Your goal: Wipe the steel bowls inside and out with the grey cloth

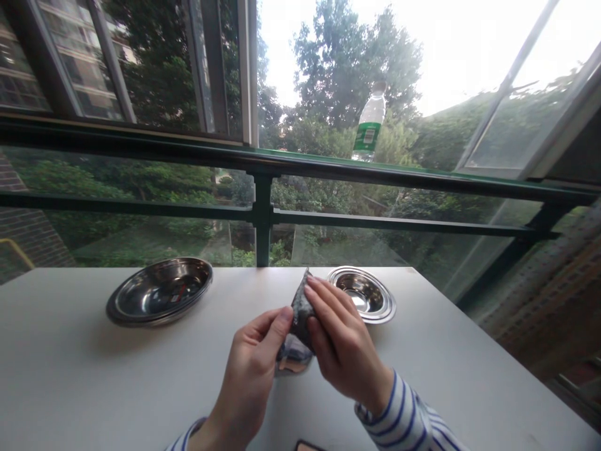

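Over the middle of the table, both my hands grip a small dark grey packet-like thing with a speckled, slightly shiny surface; I cannot make out its exact kind. My left hand pinches its left edge between thumb and fingers. Around its right side my right hand is closed, with the fingers lying along the top. A glossy part with dark and pinkish patches shows below it, between the hands. Much of the packet is hidden by the fingers.
On the white table, several stacked metal bowls are at the left and a smaller wide-rimmed metal bowl is behind my right hand. A dark-edged flat object shows at the bottom. A plastic bottle stands beyond the green railing.
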{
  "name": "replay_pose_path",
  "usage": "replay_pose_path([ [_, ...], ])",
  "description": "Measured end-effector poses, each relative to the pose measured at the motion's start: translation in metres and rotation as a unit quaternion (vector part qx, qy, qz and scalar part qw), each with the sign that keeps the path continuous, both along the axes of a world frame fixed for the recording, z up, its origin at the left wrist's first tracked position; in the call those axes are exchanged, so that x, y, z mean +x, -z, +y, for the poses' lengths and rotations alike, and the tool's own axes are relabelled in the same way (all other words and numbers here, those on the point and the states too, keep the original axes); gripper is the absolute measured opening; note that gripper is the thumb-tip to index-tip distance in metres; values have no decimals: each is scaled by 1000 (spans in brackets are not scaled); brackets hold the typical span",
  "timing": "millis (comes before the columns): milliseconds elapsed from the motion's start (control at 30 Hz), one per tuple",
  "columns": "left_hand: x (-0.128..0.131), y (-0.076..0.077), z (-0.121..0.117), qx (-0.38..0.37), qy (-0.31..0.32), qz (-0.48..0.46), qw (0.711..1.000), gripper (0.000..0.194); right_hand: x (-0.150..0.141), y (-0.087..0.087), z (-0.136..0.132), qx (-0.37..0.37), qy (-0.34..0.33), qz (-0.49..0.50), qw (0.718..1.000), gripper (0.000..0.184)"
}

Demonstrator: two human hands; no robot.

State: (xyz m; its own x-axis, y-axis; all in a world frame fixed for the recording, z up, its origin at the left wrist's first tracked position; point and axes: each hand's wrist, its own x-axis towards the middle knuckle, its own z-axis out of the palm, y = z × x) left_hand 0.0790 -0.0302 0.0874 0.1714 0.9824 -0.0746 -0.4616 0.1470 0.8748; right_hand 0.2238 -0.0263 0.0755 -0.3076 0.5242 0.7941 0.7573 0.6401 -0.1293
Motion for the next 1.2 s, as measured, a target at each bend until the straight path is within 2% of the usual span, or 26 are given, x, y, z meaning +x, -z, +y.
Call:
replay_pose_path([
  [400,-2,-1,3,-48,18,-90,995,27,-10,5,-5,57,-54,-128,989,43],
  [467,-2,-2,3,-47,16,-87,995,26,-8,4,-4,55,-47,-118,990,44],
  [600,-1,-3,-1,-44,27,-66,996,22,-1,1,1,9,-9,-32,999,44],
  [700,0,-3,-2,-42,23,-60,997,20,2,1,1,-3,-10,-9,1000,45],
  [1100,-5,-8,5,-32,16,-108,994,25,-9,7,-5,97,-50,-126,986,46],
  [1200,-5,-8,4,-36,12,-104,994,26,-9,5,-5,93,-51,-134,985,46],
])
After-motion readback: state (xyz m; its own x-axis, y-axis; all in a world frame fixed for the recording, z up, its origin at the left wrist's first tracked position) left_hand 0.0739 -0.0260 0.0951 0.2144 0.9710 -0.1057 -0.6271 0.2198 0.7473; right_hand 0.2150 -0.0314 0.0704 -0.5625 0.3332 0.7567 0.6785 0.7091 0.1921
